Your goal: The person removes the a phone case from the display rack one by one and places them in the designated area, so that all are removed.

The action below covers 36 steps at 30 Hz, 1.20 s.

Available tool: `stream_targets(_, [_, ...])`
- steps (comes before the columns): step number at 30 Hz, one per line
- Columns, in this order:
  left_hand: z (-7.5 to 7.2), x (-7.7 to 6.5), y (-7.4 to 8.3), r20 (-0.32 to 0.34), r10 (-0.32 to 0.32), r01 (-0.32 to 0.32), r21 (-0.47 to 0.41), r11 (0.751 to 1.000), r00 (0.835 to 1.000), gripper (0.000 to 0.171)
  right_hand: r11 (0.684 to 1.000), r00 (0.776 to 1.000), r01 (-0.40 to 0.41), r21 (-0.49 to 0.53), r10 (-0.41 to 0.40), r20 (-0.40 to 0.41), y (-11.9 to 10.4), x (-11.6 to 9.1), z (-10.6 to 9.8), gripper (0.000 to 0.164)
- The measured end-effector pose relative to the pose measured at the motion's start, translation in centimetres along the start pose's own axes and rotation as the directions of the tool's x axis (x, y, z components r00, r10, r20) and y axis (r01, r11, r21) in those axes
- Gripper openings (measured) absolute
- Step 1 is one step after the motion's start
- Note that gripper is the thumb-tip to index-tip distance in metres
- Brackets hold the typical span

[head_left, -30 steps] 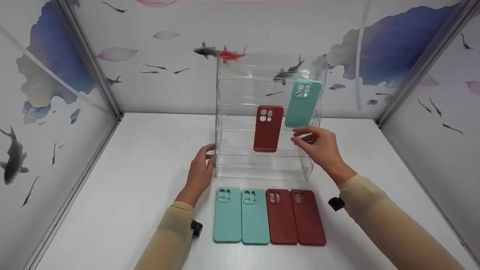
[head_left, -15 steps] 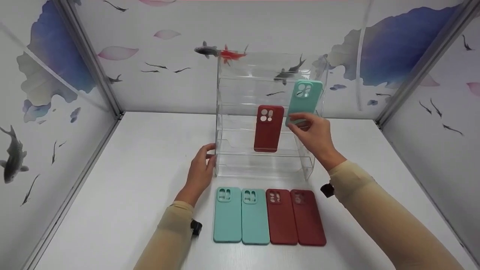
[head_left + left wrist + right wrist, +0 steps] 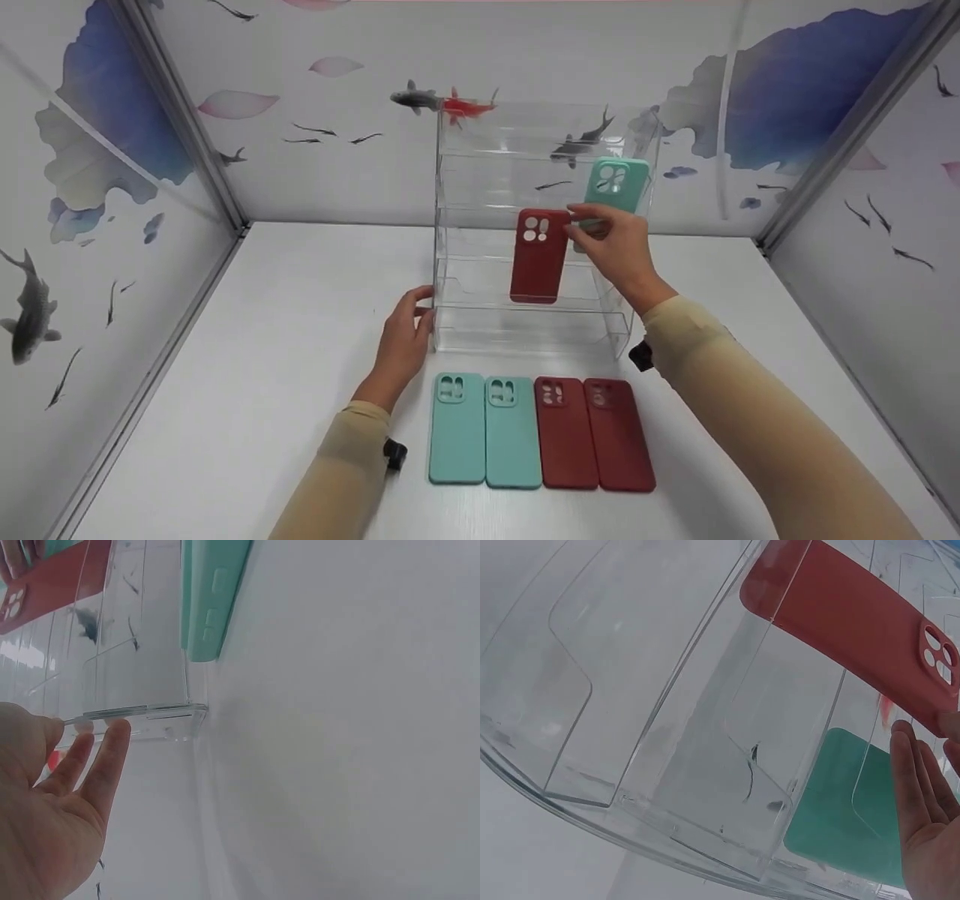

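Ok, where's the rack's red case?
In the head view, the red case stands in the rack, lower left of the racked teal case, its top right corner at the right hand.

The white surface [image 3: 315, 337] is softly lit and faintly shadowed; glare is caught on the clear acrylic rack [image 3: 517, 330], bowed by distortion in the right wrist view.

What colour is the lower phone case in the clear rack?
Red; the case shows best in the head view.
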State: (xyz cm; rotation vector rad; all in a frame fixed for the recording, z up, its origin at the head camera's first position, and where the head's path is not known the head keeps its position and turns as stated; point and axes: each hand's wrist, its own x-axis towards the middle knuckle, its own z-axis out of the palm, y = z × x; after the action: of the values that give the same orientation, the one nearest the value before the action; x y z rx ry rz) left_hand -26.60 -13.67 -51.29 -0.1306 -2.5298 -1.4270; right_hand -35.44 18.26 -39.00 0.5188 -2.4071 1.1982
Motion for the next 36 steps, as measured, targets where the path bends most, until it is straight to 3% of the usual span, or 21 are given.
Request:
stream_targets(12, [-0.1, 0.1, 0.1, 0.003, 0.003, -0.003, 0.005, 1.000, 1.000, 0.039, 0.998, 1.000, -0.025, 0.056, 0.025, 0.004, 0.0, -0.3, 0.1, 0.031])
stream_targets(24, [0.0, -0.2, 0.0, -0.002, 0.019, -0.019, -0.001, 1.000, 1.000, 0.040, 0.993, 1.000, 0.009, 0.122, -0.009, -0.004, -0.2, -1.2, -0.7, 0.029])
stream_targets(36, [0.0, -0.1, -0.2, -0.004, 0.011, -0.011, -0.012, 1.000, 1.000, 0.040, 0.988, 0.997, 0.049, 0.143, -0.039, -0.072, -0.7, -2.0, -1.6, 0.028])
